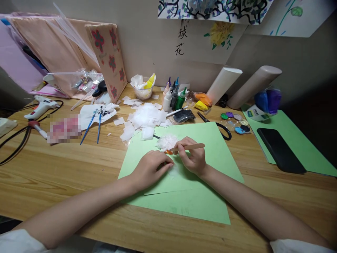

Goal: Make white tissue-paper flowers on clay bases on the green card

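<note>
Pale green paper [210,203] lies on the wooden table, with a fluffy white paper flower [166,142] on its upper part. My right hand [191,156] pinches a flat wooden stick [195,146] just right of the flower. Below the flower, near the stick's inner end, is a small orange piece [169,152]. My left hand [151,168] rests on the green paper with fingers bent and its fingertips below the orange piece; whether it holds anything is hidden.
Behind the green paper lie a pile of white paper squares [147,116], paint bottles [173,98] and black scissors [223,130]. A glue gun [39,107] and blue brushes [99,128] are at left. A black phone [280,149] lies at right.
</note>
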`<state>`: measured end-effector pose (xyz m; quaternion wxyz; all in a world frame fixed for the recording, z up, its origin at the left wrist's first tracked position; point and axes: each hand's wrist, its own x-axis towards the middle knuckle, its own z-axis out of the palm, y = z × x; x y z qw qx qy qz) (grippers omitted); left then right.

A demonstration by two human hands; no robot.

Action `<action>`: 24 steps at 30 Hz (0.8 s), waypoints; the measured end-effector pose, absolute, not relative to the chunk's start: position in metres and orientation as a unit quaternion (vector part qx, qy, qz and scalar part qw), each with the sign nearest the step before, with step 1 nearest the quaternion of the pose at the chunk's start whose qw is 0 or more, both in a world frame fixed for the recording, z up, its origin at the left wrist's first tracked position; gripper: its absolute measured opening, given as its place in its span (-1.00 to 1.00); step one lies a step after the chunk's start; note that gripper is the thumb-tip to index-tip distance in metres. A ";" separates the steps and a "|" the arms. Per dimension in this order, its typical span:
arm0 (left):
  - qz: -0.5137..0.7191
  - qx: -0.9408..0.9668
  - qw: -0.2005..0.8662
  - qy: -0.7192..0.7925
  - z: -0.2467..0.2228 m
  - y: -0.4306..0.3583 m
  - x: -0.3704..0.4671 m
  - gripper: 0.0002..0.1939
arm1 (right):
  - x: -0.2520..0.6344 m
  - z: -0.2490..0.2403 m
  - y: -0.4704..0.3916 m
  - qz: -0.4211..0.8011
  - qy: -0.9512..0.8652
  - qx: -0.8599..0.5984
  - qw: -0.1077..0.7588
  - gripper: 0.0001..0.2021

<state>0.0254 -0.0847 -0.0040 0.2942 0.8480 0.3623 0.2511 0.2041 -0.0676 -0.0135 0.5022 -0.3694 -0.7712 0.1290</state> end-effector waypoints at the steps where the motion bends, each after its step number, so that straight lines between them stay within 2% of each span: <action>1: 0.243 0.854 0.274 0.369 -0.007 -0.083 0.025 -0.89 | 0.204 -0.014 -0.067 0.128 -0.768 -0.373 0.505 -0.83; 6: 0.257 0.858 0.187 0.405 -0.011 -0.075 0.021 -0.84 | 0.204 -0.015 -0.068 0.133 -0.756 -0.378 0.517 -0.84; 10: 0.276 0.843 0.174 0.428 -0.009 -0.070 0.019 -0.86 | 0.206 -0.014 -0.071 0.124 -0.757 -0.343 0.542 -0.82; 15: 0.283 0.834 0.172 0.441 -0.012 -0.065 0.020 -0.88 | 0.205 -0.011 -0.073 0.094 -0.813 -0.298 0.492 -0.83; 24: 0.291 0.830 0.178 0.441 -0.011 -0.063 0.020 -0.86 | 0.201 -0.013 -0.069 0.072 -0.834 -0.312 0.450 -0.84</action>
